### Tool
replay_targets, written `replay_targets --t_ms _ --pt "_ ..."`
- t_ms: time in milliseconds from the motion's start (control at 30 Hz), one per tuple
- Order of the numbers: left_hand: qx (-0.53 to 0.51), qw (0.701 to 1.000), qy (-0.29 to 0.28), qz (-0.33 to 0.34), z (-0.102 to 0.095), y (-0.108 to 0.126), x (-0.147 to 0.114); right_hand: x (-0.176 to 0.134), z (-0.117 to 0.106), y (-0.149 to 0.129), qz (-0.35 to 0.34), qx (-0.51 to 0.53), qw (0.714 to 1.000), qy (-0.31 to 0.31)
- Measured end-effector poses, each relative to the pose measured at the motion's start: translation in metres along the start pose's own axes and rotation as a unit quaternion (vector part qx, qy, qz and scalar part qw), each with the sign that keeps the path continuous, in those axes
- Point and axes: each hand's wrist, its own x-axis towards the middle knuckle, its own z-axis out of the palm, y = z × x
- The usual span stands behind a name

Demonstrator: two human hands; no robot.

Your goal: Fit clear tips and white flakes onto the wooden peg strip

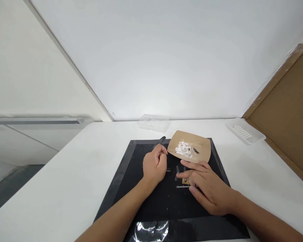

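My left hand [155, 163] is closed in a fist over the left part of the black mat [164, 208]. Just beyond its knuckles a slim dark tool [161, 139] shows; whether the fist grips it, I cannot tell. My right hand [208, 188] lies low over the mat with its fingers apart. One fingertip touches or hovers by a clear, narrow plastic piece [177, 169]. Partly under these fingers is a small yellowish piece [185, 181] with a round metal spot. A thin grey rod [182, 187] lies near the thumb. Another small clear piece [168, 169] shows beside the left fist.
A brown paper tray [204, 144] with white scraps [184, 149] sits at the mat's far edge. Behind stands a clear plastic box [153, 123]. At right, a translucent tray [245, 131] lies beside a cardboard panel [288, 117]. A white wall bounds the table's back.
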Motion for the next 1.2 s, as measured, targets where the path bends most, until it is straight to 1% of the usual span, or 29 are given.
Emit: replay_targets --t_ms 100,167,233,300,433,533,600,667,733,800,867,967,1067,1200 --pt "0.019 0.998 -0.025 0.06 -0.001 -0.001 0.0 -0.002 -0.001 0.005 -0.007 -0.006 0.998 0.056" --pt "0.019 0.994 -0.05 0.097 -0.001 -0.002 0.0 -0.003 -0.002 0.008 -0.005 -0.018 0.996 0.083" --pt "0.014 0.99 -0.07 0.121 -0.002 -0.001 -0.001 -0.004 -0.002 0.01 0.0 -0.033 0.994 0.105" --pt "0.012 0.987 -0.079 0.137 -0.002 -0.001 -0.001 -0.005 -0.003 0.011 0.008 -0.046 0.991 0.122" --pt "0.006 0.987 -0.061 0.147 -0.001 -0.001 -0.004 -0.004 -0.003 0.013 0.025 -0.065 0.986 0.15" --pt "-0.016 0.988 -0.021 0.153 -0.002 0.001 -0.005 -0.004 -0.002 0.015 0.023 -0.08 0.981 0.177" --pt "-0.034 0.982 0.009 0.186 -0.003 0.005 -0.006 -0.004 -0.002 0.016 0.024 -0.08 0.979 0.188" --pt "-0.051 0.966 0.014 0.252 -0.003 0.012 -0.007 -0.003 -0.002 0.016 0.026 -0.071 0.979 0.191" --pt "-0.075 0.944 -0.006 0.321 -0.002 0.02 -0.008 -0.003 -0.002 0.016 0.025 -0.059 0.98 0.189" --pt "-0.09 0.928 -0.027 0.362 -0.001 0.026 -0.01 -0.003 -0.003 0.015 0.016 -0.053 0.982 0.181" --pt "-0.097 0.916 -0.047 0.388 0.001 0.03 -0.013 -0.002 -0.004 0.013 0.005 -0.054 0.984 0.168" --pt "-0.096 0.894 -0.099 0.426 0.001 0.032 -0.014 -0.001 -0.005 0.01 0.002 -0.071 0.987 0.142" --pt "-0.098 0.881 -0.143 0.441 0.0 0.032 -0.013 0.0 -0.005 0.009 0.006 -0.089 0.989 0.12" --pt "-0.118 0.881 -0.147 0.434 -0.004 0.031 -0.01 0.0 -0.003 0.011 0.008 -0.09 0.989 0.119"
